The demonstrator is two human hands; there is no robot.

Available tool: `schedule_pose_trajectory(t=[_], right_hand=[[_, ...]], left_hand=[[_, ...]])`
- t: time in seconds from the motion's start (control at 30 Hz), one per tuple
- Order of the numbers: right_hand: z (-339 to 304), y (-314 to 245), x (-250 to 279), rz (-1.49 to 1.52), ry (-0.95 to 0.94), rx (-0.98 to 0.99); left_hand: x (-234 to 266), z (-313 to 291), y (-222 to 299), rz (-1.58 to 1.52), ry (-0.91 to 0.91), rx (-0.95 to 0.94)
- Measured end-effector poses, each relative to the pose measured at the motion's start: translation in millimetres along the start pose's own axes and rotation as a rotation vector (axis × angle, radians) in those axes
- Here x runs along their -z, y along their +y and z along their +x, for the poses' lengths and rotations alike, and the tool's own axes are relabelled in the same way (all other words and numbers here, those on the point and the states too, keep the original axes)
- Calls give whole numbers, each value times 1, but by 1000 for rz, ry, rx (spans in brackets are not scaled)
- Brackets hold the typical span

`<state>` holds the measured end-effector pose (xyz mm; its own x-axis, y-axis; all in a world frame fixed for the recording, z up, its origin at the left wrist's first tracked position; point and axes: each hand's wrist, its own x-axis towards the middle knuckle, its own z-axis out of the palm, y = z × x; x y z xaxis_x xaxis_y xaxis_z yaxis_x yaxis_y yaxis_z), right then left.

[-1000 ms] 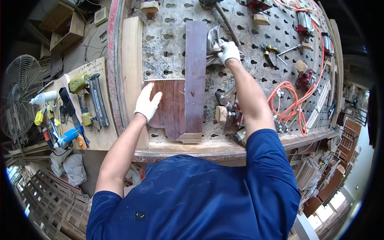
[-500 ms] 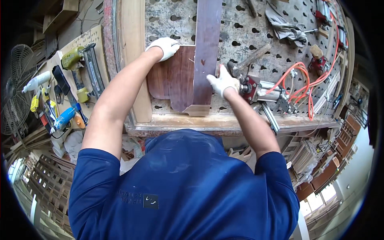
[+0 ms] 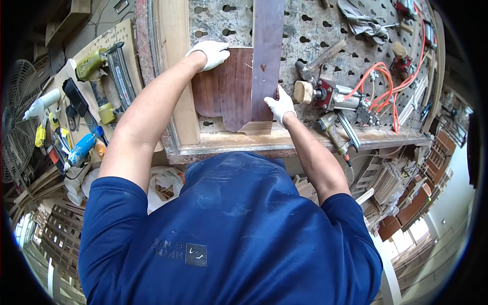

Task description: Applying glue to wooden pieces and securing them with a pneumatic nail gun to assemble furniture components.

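Note:
A dark reddish-brown shaped wooden panel (image 3: 223, 89) lies on the perforated workbench (image 3: 305, 38). A long dark wooden post (image 3: 267, 56) lies along its right edge, running away from me. My left hand (image 3: 211, 52), in a white glove, grips the panel's far left corner. My right hand (image 3: 279, 104), also gloved, presses against the right side of the post near its close end.
A pale timber strip (image 3: 178, 71) borders the bench on the left. Right of the post sit a wooden-headed mallet (image 3: 305, 91), a clamp tool (image 3: 335, 96) with orange hose (image 3: 391, 86) and a grey rag (image 3: 363, 20). A side board at left holds a nail gun (image 3: 109, 66) and bottles.
My right hand left the tool at the far bench and came back to the post's near end. My left hand slid from the panel's near edge up to its far left corner.

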<state>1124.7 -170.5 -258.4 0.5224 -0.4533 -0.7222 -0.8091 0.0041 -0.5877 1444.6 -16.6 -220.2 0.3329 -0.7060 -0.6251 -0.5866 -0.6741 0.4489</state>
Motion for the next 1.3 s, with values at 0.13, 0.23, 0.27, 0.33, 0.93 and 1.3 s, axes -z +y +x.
schedule_pose_trajectory(t=[0.13, 0.23, 0.27, 0.33, 0.93, 1.3], right_hand=[[-6, -14, -2, -63, -17, 12], [-5, -18, -1, -71, -37, 22], [-6, -18, 0, -57, -49, 23], [-10, -15, 2, -30, -77, 30], [-43, 101, 342, 51, 908, 64], [24, 299, 547, -211, 687, -243]], left_hand=[[5, -1, -13, -36, -36, -46], [-1, -2, -10, -3, -7, -50], [-7, -3, -5, 41, 32, -43], [-20, -9, 7, 130, 111, -24], [-136, -79, 77, 323, 143, 655], [-129, -62, 78, 161, 15, 855]])
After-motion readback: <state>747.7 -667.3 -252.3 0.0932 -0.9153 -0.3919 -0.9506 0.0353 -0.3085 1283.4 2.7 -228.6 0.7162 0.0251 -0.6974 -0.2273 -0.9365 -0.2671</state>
